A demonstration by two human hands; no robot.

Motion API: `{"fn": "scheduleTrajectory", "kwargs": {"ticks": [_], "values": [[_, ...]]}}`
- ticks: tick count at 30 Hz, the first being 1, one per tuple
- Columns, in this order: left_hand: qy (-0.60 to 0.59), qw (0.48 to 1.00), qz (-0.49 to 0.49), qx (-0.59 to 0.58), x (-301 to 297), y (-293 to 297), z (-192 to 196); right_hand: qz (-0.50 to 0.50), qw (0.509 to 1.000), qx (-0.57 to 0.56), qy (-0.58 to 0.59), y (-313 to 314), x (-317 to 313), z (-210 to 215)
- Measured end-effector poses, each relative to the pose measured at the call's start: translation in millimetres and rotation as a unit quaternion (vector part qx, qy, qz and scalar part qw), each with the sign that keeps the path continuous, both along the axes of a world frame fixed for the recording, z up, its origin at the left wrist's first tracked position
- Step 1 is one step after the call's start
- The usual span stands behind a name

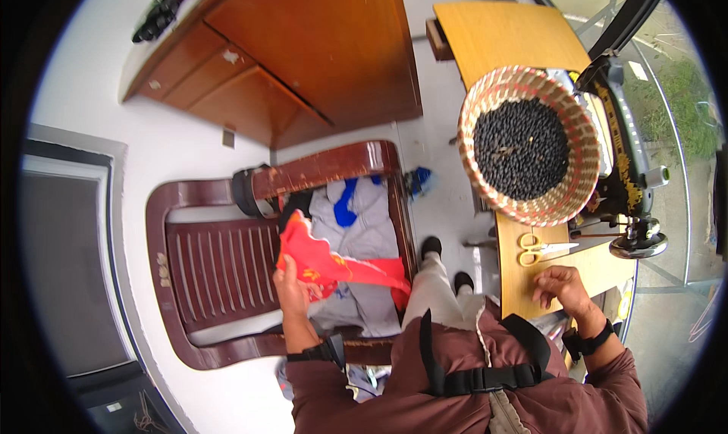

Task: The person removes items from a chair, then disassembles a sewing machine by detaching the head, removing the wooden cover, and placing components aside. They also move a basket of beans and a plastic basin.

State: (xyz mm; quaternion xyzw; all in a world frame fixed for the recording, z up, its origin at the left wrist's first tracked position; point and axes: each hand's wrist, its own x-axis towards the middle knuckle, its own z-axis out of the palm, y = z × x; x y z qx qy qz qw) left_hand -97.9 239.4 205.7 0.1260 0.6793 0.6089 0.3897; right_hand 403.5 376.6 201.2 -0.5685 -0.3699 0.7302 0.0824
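The left hand [290,282] grips a red cloth [327,260], lifted above pale garments [356,229] heaped on a dark red plastic chair [205,267]. The right hand [560,284] rests loosely curled and empty on the tabletop [516,275], near yellow-handled scissors [540,249] and a woven basket [527,142].
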Motion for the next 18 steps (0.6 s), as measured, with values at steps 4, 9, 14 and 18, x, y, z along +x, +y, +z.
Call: {"fn": "scheduleTrajectory", "kwargs": {"ticks": [4,9,14,18], "values": [[-0.054,0.988,-0.103,0.103,26,22,30,0.084,0.995,0.017,0.053,2,-22,25],[-0.11,0.959,-0.204,0.163,62,45,56,0.267,0.943,0.186,0.065,12,-56,48],[-0.159,0.9,-0.372,0.161,112,50,51,0.296,0.92,0.232,0.108,15,-88,57],[-0.198,0.821,-0.527,0.096,158,51,34,0.287,0.925,0.169,0.185,4,-97,58]]}}
